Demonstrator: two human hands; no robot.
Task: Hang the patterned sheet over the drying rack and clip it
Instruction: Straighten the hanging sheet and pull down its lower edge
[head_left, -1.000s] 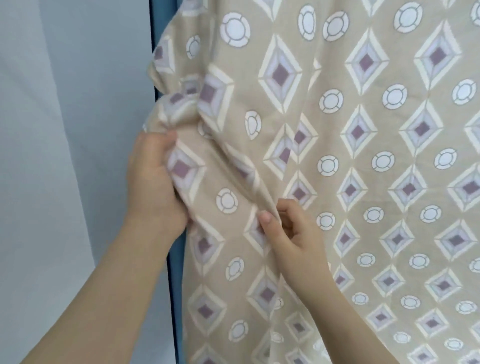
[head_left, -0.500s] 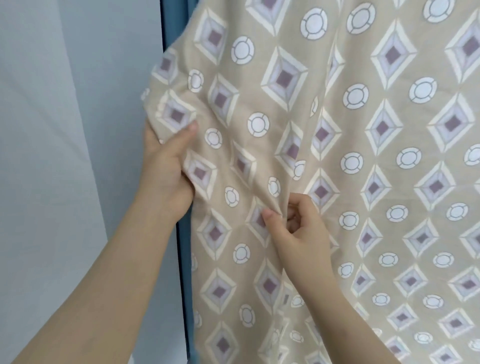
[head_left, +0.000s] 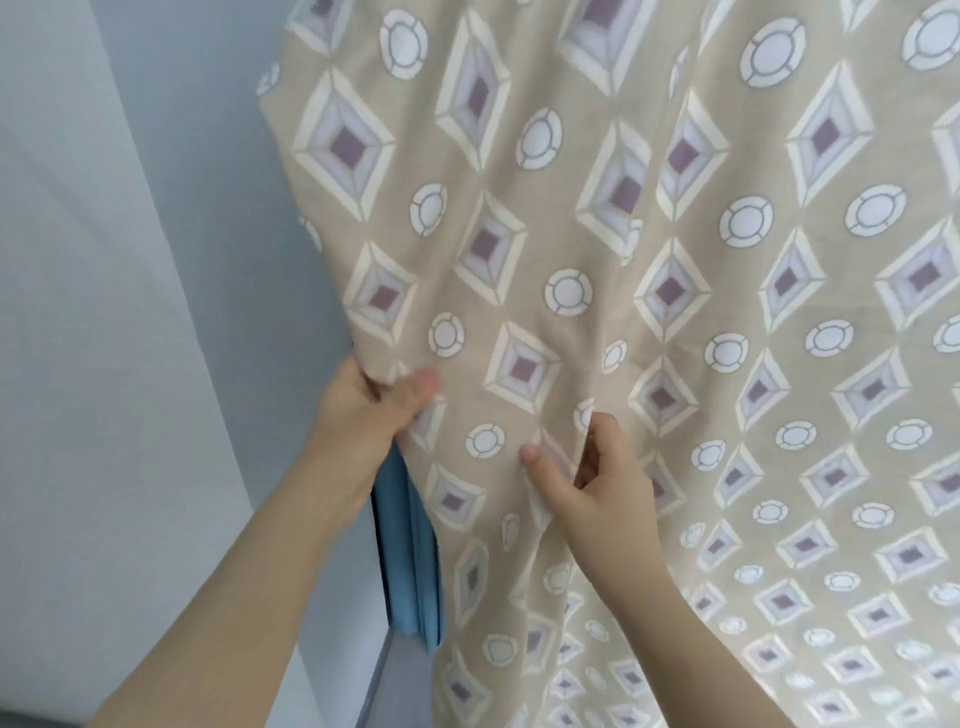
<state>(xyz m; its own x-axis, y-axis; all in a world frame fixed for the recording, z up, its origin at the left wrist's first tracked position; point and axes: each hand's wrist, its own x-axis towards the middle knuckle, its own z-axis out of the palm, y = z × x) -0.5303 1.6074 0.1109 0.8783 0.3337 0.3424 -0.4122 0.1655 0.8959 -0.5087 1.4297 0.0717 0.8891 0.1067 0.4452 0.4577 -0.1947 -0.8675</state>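
Observation:
The patterned sheet (head_left: 649, 249), beige with purple diamonds and white circles, hangs down and fills most of the view. My left hand (head_left: 363, 410) grips its left edge, thumb on the front and fingers behind the cloth. My right hand (head_left: 592, 493) pinches a vertical fold of the sheet a little to the right and lower. The drying rack and any clips are hidden from view.
A blue curtain or cloth (head_left: 410, 561) hangs behind the sheet's left edge, below my left hand. A pale grey-white wall (head_left: 104, 312) takes up the left side.
The sheet's left edge has been pulled down and smoothed; the bunched folds near my left hand are gone. Both hands sit lower in view, and more sheet shows above them.

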